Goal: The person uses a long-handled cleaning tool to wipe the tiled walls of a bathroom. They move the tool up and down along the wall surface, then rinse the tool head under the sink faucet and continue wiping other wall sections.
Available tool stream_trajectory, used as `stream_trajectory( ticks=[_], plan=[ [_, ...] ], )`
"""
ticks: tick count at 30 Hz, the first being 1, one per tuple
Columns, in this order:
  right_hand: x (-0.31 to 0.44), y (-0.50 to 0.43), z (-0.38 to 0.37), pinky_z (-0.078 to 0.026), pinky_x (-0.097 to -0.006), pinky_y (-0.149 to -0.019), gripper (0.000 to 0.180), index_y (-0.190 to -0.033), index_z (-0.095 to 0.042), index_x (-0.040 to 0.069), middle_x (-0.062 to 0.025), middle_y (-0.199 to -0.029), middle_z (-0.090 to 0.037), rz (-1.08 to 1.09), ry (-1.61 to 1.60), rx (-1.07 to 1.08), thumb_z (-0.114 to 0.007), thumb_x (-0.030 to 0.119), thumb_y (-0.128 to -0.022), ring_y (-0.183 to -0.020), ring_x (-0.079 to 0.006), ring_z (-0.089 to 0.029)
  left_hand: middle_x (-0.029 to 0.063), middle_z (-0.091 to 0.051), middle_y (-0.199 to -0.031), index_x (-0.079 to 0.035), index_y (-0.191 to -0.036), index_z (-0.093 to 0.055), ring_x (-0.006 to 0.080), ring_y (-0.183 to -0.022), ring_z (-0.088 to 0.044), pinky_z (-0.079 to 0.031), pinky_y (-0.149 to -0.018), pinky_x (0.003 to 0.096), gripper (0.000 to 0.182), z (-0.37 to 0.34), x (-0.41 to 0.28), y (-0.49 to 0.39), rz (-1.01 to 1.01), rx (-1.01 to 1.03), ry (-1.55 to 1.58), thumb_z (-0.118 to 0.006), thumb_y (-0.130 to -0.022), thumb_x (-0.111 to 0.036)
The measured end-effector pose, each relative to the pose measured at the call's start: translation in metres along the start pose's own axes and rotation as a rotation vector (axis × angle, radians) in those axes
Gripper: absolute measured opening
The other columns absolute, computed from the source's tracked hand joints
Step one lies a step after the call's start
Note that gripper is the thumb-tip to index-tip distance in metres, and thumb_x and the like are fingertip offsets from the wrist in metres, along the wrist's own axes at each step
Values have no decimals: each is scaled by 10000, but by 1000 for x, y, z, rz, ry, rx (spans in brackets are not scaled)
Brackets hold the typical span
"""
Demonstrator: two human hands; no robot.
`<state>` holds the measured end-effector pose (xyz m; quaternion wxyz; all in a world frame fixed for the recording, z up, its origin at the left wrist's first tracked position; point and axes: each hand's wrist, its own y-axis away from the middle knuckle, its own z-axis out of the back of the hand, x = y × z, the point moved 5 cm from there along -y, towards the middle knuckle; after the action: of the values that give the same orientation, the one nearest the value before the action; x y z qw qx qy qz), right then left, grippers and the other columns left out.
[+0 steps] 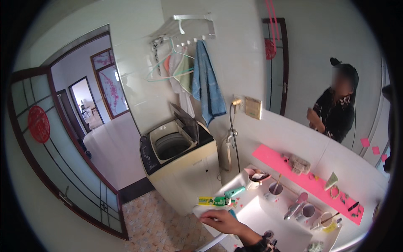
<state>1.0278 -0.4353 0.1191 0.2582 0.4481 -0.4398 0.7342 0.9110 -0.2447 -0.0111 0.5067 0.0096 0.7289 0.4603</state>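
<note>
My left hand [220,221] reaches over the near left corner of the white washbasin [261,217], its fingers curled; whether they hold anything cannot be told. Just beyond it lie a green and yellow Darlie toothpaste box [212,201] and a teal tube [234,191]. A blue-green item [233,214] shows partly behind the hand. My right hand is out of view. Along the basin's back stand a cup of combs or brushes [252,183], a mug with a toothbrush [274,191], a metal faucet [294,209], another mug [306,212] and a cup holding a thin stick [326,219].
A pink shelf [283,163] with hair ties and a tube runs below the mirror [308,75]. Left of the basin stands a top-loading washing machine [185,176], lid raised. A blue towel [207,85] hangs above it. The glazed door [69,151] is open.
</note>
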Motion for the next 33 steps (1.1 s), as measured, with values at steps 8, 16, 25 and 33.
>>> stream_trajectory(
  ticks=[8, 16, 25, 33],
  plan=[
    [-71, 220, 115, -367, -217, -466, 101, -775, -546, 6, -12, -601, -495, -600, 116, -1283, -532, 96, -818, -524, -77, -446, -29, -430, -565, -104, -892, -546, 76, -429, -397, -334, -375, 220, 147, 46, 26, 74, -187, -357, 328, -506, -850, -239],
    [-11, 43, 184, -402, -308, -760, 346, -1100, -482, 112, -29, -1008, -486, -188, 72, -1042, -589, 283, -820, -930, -136, -458, -25, -418, -598, -103, -1050, -520, 82, -444, -361, -317, -389, 233, 211, 129, 75, 154, -205, -505, 271, -491, -870, -210],
    [71, -357, 206, -339, -598, -889, 994, -1403, -105, 234, -175, -1431, -51, -161, -512, -1057, -655, 589, -654, -1270, -392, -219, -17, -397, -588, -110, -1128, -499, 78, -435, -345, -331, -400, 243, 274, 172, 131, 249, -189, -745, 517, -466, -916, -281],
    [72, -404, -101, -456, -250, -552, 238, -847, -612, 43, -24, -653, -598, 18, 375, 399, -563, 274, -865, -591, -117, -570, -12, -414, -596, -103, -1139, -493, 71, -436, -360, -345, -403, 245, 284, 220, 119, 275, -168, -878, 620, -463, -919, -279]
  ],
)
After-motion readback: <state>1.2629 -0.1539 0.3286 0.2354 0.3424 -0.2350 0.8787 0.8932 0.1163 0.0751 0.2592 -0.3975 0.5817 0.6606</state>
